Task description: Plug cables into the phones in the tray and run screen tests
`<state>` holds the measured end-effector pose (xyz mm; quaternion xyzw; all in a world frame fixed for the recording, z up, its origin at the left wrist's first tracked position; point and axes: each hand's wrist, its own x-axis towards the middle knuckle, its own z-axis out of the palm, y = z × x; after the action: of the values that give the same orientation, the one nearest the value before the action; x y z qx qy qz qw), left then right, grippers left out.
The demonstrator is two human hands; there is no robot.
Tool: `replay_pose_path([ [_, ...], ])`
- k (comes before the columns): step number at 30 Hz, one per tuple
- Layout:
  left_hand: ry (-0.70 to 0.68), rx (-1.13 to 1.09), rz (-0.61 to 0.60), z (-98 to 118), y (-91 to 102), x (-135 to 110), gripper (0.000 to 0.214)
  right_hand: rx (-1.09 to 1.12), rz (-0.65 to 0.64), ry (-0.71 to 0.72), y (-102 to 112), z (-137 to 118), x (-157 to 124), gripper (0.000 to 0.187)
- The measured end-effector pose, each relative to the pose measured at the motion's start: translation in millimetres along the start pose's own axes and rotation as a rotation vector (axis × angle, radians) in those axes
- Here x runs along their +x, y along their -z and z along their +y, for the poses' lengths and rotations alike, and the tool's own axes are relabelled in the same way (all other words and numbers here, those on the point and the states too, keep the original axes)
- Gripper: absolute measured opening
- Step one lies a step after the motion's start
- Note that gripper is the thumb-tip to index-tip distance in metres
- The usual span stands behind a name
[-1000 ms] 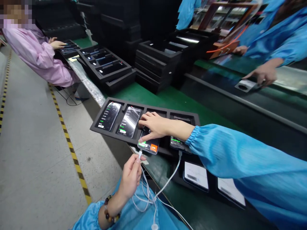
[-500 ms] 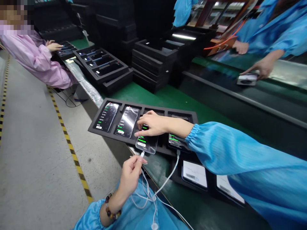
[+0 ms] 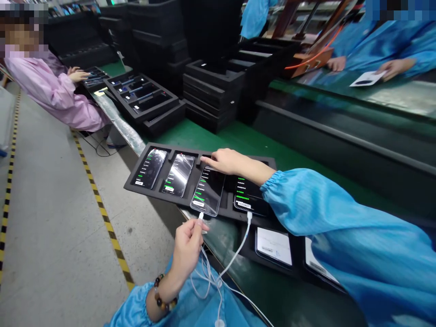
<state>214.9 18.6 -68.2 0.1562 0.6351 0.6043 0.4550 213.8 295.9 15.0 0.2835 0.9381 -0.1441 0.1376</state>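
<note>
My left hand pinches the white plug of a charging cable at the lower edge of a smartphone. That phone lies tilted in a black foam tray, its lower end over the tray's front rim. My right hand rests over the phone's upper end, one finger stretched to the left; its other fingers are partly hidden. Right of it, another smartphone has a white cable plugged in. Two more smartphones, a left one and a middle one, lie in the tray with lit text lists.
Below right, another tray holds phones with white labels. Stacked black trays stand behind, with a phone-filled tray beside them. A person in pink sits far left. Across a dark barrier, a co-worker's hand holds a white card-like item.
My right hand has moved up from around the phone's middle to its upper end, uncovering the screen. The left hand keeps the plug at the phone's lower edge.
</note>
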Motion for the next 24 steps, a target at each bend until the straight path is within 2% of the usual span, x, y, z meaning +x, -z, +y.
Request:
replay_pose_path([
  [9, 0.059, -0.029, -0.01, 4, -6.7, 5, 0.091, 0.033, -0.011, -0.055, -6, -9, -5, 0.08],
  [12, 0.116, -0.11, -0.002, 2, -5.2, 8, 0.09, -0.001, 0.031, -0.062, -9, -7, -6, 0.077],
  [15, 0.118, -0.252, 0.07, 0, 1.9, 12, 0.09, -0.009, 0.052, -0.055, -10, -6, -6, 0.074],
  [17, 0.058, -0.32, 0.152, -4, 7.9, 14, 0.087, -0.028, 0.113, -0.014, -11, -7, -10, 0.068],
  [20, -0.05, -0.304, 0.228, -11, 14.9, 13, 0.081, -0.094, 0.289, 0.106, -14, -16, -25, 0.052],
  [22, -0.111, -0.269, 0.231, -16, 18.2, 11, 0.08, -0.102, 0.36, 0.213, -17, -25, -40, 0.045],
  [24, -0.142, -0.298, 0.202, -22, 22.4, 9, 0.08, -0.088, 0.379, 0.317, -20, -33, -57, 0.044],
])
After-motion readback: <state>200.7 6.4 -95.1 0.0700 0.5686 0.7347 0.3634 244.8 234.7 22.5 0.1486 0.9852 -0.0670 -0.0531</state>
